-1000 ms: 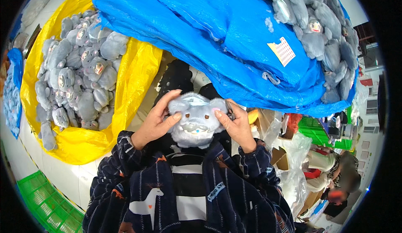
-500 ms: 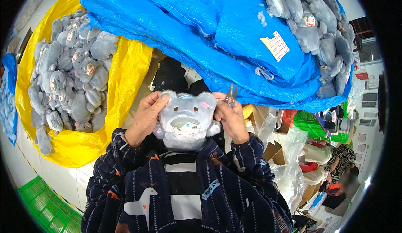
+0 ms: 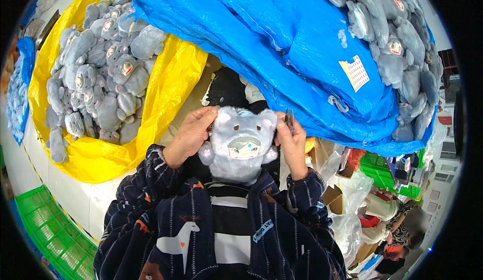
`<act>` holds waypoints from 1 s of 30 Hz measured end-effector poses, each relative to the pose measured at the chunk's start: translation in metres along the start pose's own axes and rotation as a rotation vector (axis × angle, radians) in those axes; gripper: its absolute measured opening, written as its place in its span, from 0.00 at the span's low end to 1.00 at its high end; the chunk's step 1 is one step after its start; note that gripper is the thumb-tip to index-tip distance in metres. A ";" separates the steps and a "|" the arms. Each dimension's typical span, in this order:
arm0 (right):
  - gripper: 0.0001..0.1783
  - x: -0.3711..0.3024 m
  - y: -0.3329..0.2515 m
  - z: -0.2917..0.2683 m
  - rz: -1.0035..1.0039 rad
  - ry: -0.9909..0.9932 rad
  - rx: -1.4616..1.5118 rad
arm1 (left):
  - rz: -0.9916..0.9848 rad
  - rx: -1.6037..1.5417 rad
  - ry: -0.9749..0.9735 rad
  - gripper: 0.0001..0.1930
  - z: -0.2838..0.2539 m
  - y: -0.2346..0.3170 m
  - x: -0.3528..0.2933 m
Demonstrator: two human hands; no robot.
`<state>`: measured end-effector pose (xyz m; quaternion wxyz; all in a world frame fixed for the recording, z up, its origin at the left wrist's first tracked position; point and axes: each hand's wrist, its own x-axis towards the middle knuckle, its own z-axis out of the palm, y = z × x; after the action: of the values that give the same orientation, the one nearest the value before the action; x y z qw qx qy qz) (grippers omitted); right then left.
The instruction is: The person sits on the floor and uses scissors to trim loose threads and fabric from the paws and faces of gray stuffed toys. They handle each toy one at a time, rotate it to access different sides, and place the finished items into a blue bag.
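Note:
A grey plush toy with round ears, brown eye patches and a small printed doll face is held upright before my chest. My left hand pinches its left-side ear between thumb and fingers. On the other side, my right hand is closed at the opposite ear. That same hand also keeps a small pair of metal thread snips, blades pointing up, against its fingers. How firmly the right fingers grip the ear is partly hidden.
A yellow sack full of similar grey toys stands at the left. Blue sheeting spreads ahead, with more grey toys heaped at its far right. A green crate lies lower left. People are at the right, beside plastic bags.
The view has shifted, so the scene sits farther right. The snips have turned and look narrower in my right hand. Both hands still hold the plush toy by its ears.

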<state>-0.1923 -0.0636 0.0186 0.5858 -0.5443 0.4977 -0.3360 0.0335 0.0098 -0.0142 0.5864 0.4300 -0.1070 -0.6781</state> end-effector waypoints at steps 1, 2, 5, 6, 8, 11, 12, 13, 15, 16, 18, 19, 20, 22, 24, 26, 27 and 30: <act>0.12 0.003 -0.006 0.002 -0.027 0.015 -0.020 | 0.009 0.000 -0.010 0.13 -0.001 -0.001 0.000; 0.13 0.005 -0.008 0.003 -0.055 0.031 -0.039 | 0.003 0.055 -0.001 0.12 -0.006 -0.003 0.002; 0.12 0.013 0.003 0.000 -0.167 0.101 -0.202 | 0.066 0.261 -0.014 0.10 -0.004 0.000 0.002; 0.11 0.012 0.004 -0.003 -0.105 0.110 -0.023 | 0.148 0.359 -0.037 0.09 0.003 0.001 -0.003; 0.10 0.005 -0.003 -0.001 0.028 0.124 0.329 | 0.203 0.398 -0.062 0.08 0.012 0.003 -0.008; 0.08 -0.004 -0.012 0.003 0.102 0.065 0.581 | 0.138 0.272 -0.086 0.07 0.010 0.001 -0.003; 0.08 -0.008 -0.013 0.001 0.106 0.059 0.608 | 0.126 0.275 -0.066 0.07 0.007 -0.003 -0.003; 0.08 -0.008 -0.015 -0.002 0.089 0.072 0.628 | 0.126 0.279 -0.051 0.07 0.006 -0.004 0.001; 0.08 -0.009 -0.018 -0.009 0.055 0.092 0.667 | 0.094 0.250 0.002 0.07 0.001 -0.004 0.004; 0.08 -0.008 -0.022 -0.014 -0.024 0.139 0.493 | 0.087 0.232 0.026 0.07 0.003 -0.002 0.003; 0.09 -0.012 -0.019 -0.021 -0.168 0.221 0.156 | 0.101 0.272 0.013 0.08 -0.012 -0.007 0.008; 0.10 -0.015 -0.013 -0.029 -0.168 0.194 -0.070 | 0.099 0.291 -0.005 0.08 -0.011 -0.006 0.009; 0.10 -0.018 -0.006 -0.035 -0.200 0.156 -0.240 | 0.089 0.311 -0.019 0.09 -0.011 -0.003 0.007; 0.10 -0.025 0.004 -0.041 -0.253 0.068 -0.578 | 0.112 0.348 -0.014 0.10 -0.007 0.001 -0.001; 0.11 -0.027 0.013 -0.042 -0.447 0.091 -0.741 | 0.177 0.382 0.023 0.12 0.001 0.004 -0.011; 0.14 -0.036 0.001 -0.031 -0.177 0.069 -0.775 | 0.166 0.510 0.024 0.19 -0.017 0.004 -0.027; 0.15 -0.040 -0.008 -0.025 -0.238 0.037 -0.740 | 0.100 0.495 0.014 0.21 -0.027 0.005 -0.039; 0.18 -0.045 -0.015 -0.008 -0.418 -0.062 -0.649 | -0.055 0.421 -0.015 0.27 -0.046 -0.005 -0.059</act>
<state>-0.2102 -0.0265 0.0441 0.3168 -0.8008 0.4387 -0.2567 0.0588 0.0803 -0.0185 0.4642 0.5408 -0.2390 -0.6595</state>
